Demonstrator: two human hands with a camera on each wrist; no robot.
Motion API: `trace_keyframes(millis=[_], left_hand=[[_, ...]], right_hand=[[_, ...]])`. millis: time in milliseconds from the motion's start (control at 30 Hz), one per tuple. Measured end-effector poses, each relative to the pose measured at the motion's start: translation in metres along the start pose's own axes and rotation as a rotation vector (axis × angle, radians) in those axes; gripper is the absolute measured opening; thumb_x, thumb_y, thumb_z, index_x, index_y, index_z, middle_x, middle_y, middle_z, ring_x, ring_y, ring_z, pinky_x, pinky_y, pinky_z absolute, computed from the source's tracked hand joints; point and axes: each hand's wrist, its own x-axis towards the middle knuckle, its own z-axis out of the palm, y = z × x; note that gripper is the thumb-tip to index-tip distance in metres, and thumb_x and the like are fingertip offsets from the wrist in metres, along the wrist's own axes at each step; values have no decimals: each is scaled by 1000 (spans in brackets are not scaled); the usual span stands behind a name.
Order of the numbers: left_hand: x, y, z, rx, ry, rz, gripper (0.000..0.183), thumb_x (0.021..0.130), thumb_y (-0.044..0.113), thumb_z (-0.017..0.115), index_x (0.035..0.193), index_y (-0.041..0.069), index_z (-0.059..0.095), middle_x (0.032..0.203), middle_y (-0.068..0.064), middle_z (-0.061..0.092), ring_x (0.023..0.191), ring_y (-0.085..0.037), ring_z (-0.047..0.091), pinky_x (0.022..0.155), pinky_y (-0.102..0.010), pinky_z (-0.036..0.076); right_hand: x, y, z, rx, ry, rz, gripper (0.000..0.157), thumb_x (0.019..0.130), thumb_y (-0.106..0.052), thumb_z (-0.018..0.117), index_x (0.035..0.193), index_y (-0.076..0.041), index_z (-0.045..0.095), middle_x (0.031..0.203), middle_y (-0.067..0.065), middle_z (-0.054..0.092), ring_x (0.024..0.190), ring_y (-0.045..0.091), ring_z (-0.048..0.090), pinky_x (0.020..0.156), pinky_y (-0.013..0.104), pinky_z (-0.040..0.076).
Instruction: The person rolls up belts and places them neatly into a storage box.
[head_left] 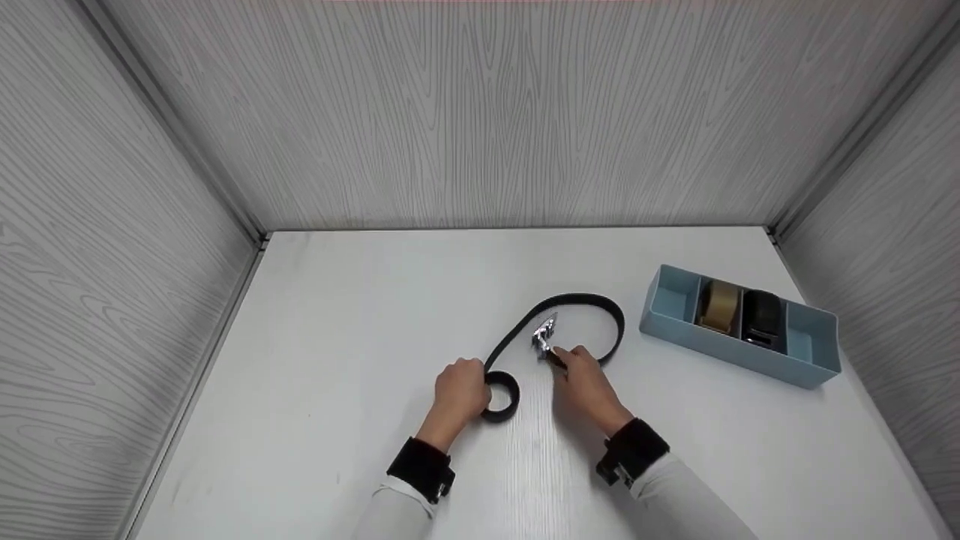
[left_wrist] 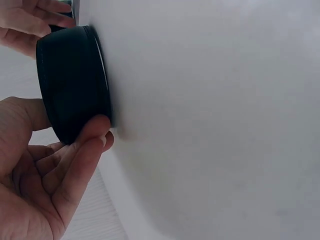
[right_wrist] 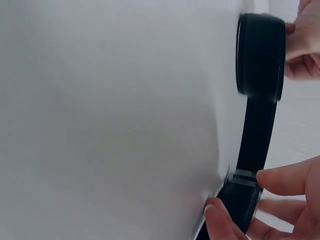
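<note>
A black belt (head_left: 577, 298) stands on edge on the white table, one end rolled into a coil (head_left: 512, 405). From the coil it sweeps away and round in a wide loop to the silver buckle (head_left: 544, 335). My left hand (head_left: 461, 386) holds the coil, with thumb and fingers at its lower rim in the left wrist view (left_wrist: 65, 175). My right hand (head_left: 589, 386) pinches the strap just behind the buckle. In the right wrist view, thumb and finger grip the strap beside its keeper loop (right_wrist: 243, 177); the buckle is mostly hidden there.
A light blue divided box (head_left: 739, 356) stands at the right of the table. Its middle compartments hold a tan coil (head_left: 720, 304) and a black coil (head_left: 762, 313) with a bit of metal showing. Grey wood-grain panels (head_left: 480, 112) wall the table at the back and sides.
</note>
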Motion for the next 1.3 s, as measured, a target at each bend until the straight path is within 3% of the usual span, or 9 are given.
trace_keyframes(millis=[133, 300, 400, 533, 700, 833, 1067, 1167, 1300], left_hand=[[0, -10, -3, -12, 18, -35, 5, 75, 1, 65, 71, 4, 65, 66, -9, 61, 62, -26, 62, 55, -41, 49], [-2, -20, -7, -33, 30, -63, 5, 74, 1, 66, 72, 4, 63, 67, -9, 60, 64, -28, 62, 57, -43, 49], [-2, -23, -7, -50, 33, -69, 6, 74, 1, 66, 71, 5, 62, 67, -9, 59, 64, -28, 61, 56, -43, 49], [-3, -23, -7, -64, 34, -79, 4, 74, 2, 66, 71, 3, 63, 66, -8, 60, 62, -27, 60, 55, -42, 49], [-5, -21, -6, -81, 42, -98, 2, 73, 2, 65, 74, 0, 65, 66, -10, 61, 61, -27, 61, 54, -41, 49], [-6, -18, -4, -113, 59, -94, 4, 72, -2, 62, 74, -1, 66, 65, -11, 62, 57, -24, 59, 51, -39, 48], [-9, -8, 3, -145, 104, -119, 5, 70, -1, 62, 74, 1, 65, 69, -15, 65, 62, -31, 64, 51, -44, 48], [-10, -3, 5, -149, 114, -126, 3, 71, 1, 64, 73, 2, 64, 72, -16, 66, 65, -34, 65, 53, -45, 49], [-11, 0, 6, -147, 112, -118, 4, 71, 4, 66, 73, 3, 63, 74, -16, 66, 68, -35, 66, 54, -46, 49]], right_hand=[[-4, 19, -14, 12, -6, 5, 27, 88, 10, 59, 108, -1, 73, 93, 12, 59, 87, 26, 58, 79, 41, 49], [-3, 48, -31, 23, 52, 40, 16, 86, 8, 60, 93, 3, 73, 94, 14, 60, 91, 32, 60, 85, 45, 48], [0, 60, -41, 7, 83, 44, 16, 86, 9, 57, 92, 7, 72, 102, 22, 62, 99, 39, 59, 91, 48, 46], [3, 66, -50, -32, 86, 59, 26, 89, 11, 48, 105, 11, 68, 117, 29, 60, 112, 45, 56, 98, 50, 42], [3, 48, -51, -87, 168, 103, 27, 89, 9, 50, 110, 7, 68, 113, 25, 62, 101, 42, 62, 84, 50, 49], [0, 19, -39, -81, 209, 46, 19, 90, 1, 60, 107, 3, 69, 100, 18, 62, 85, 33, 64, 70, 45, 52], [-5, -30, 0, 1, 43, -124, 17, 90, -3, 63, 104, 4, 70, 85, 8, 61, 75, 20, 60, 69, 35, 51], [-6, -41, 17, 43, -55, -138, 21, 93, -9, 63, 106, 6, 68, 74, 4, 60, 66, 16, 59, 66, 34, 50], [-7, -49, 33, 60, -134, -117, 15, 94, -15, 64, 90, -1, 68, 58, -1, 55, 51, 12, 53, 54, 31, 46]])
